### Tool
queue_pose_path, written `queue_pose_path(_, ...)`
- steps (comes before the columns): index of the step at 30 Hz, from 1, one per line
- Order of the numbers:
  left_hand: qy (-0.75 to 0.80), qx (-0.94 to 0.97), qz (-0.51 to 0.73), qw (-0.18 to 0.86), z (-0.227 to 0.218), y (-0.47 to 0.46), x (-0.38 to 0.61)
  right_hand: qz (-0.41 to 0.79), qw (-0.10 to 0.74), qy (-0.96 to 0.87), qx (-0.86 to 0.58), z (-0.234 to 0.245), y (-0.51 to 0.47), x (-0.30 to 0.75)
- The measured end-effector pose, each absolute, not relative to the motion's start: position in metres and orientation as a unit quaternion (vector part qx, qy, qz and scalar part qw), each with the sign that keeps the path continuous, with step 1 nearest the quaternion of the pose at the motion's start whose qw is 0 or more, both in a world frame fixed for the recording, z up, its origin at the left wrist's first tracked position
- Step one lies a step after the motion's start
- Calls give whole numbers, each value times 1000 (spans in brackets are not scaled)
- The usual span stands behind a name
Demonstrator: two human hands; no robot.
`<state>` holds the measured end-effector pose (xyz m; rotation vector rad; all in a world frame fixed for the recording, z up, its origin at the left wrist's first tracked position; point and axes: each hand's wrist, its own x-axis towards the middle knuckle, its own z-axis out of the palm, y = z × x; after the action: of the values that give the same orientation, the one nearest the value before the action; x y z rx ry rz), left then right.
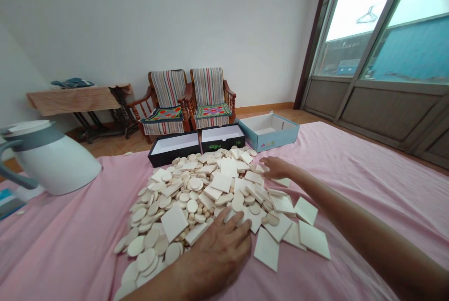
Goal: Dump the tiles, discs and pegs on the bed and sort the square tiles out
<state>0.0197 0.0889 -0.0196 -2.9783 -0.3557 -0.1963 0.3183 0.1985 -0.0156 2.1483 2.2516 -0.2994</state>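
On pink cloth (351, 170): pile of pieces (210, 198) lying unsorted, boxes (196, 142) sitting empty; left hand (219, 249) resting flat, open; right hand (277, 167) reaching, open, touching square piece.

The left hand (219, 249) is being held palm down at the lower centre of the frame, its fingers (234, 223) being spread loosely and pointed up and to the right. Its forearm is being brought in from the bottom edge, left of centre. The right hand (277, 168) is being extended to the middle of the frame, palm down, fingers pointed left. Its bare forearm is being stretched diagonally from the lower right corner.
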Motion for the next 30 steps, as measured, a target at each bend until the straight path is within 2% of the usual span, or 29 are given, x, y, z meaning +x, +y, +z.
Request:
queue_pose_path(8, -183, -965, -132, 132, -22, 103, -9, -91, -15, 697, 711, -26, 194, 320)
queue_pose_path(16, -313, -917, -168, 180, 3, 124, -25, -100, -63, 694, 710, 9, 206, 302)
queue_pose_path(18, -291, -932, -158, 149, 9, 116, -13, -113, -88, 718, 681, 21, 208, 285)
queue_pose_path(22, -175, -981, -84, 18, 15, 93, 19, -144, -173, 778, 587, 42, 193, 267)
queue_pose_path(24, -133, -989, -49, -36, 11, 86, 33, -150, -153, 782, 585, 48, 176, 275)
queue_pose_path(26, -111, -991, -30, -64, 3, 83, 45, -174, -78, 769, 611, 46, 154, 293)
queue_pose_path(28, -107, -991, -27, -73, -9, 84, 56, -203, -23, 758, 619, 36, 129, 310)
queue_pose_path(30, -117, -990, -31, -72, -19, 86, 67, -208, -2, 762, 613, 21, 104, 322)
